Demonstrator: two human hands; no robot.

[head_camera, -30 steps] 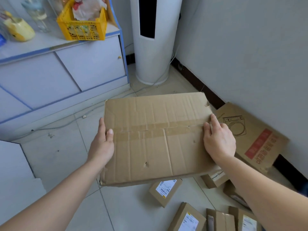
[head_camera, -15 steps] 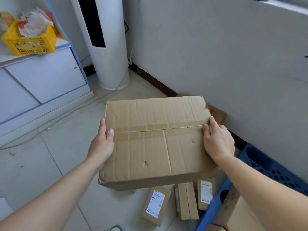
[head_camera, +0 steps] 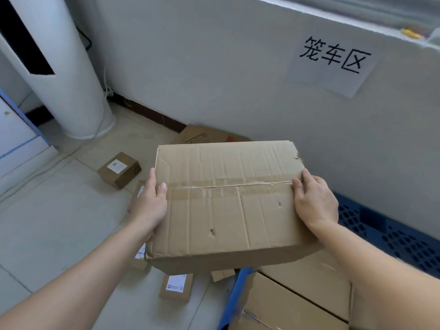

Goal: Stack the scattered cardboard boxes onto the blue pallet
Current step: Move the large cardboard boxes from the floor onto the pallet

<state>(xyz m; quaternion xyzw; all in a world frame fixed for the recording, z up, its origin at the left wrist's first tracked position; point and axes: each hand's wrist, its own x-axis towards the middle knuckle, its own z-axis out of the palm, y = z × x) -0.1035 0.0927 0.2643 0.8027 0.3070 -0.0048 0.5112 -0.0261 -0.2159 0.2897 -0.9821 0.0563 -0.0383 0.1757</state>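
I have both hands on the large cardboard box (head_camera: 233,201). It is held off the floor (head_camera: 47,222), in the middle of the view, with its taped seam running left to right. The left hand (head_camera: 150,203) is clamped on the box's left edge: the thumb lies on the top face beside the seam and the fingers go down the side, out of sight. The right hand (head_camera: 314,201) is clamped on the right edge in the same way, thumb on top at the end of the seam. The top face is creased and has two small punctures.

The blue pallet (head_camera: 385,232) lies to the right against the wall (head_camera: 214,67). Its near left edge shows just under the box's near right corner. Stacked boxes (head_camera: 292,301) already sit on the pallet, near and to the right, below the box I hold.

On the floor to the left, a small labelled box (head_camera: 119,169) lies far from me and another labelled box (head_camera: 176,287) lies near. More boxes are partly hidden beneath the held one. A flattened carton (head_camera: 204,134) leans at the foot of the wall, behind the held box. A tall white column unit (head_camera: 64,79) stands at the far left, and a paper sign (head_camera: 333,60) with black characters hangs on the wall at the far right.
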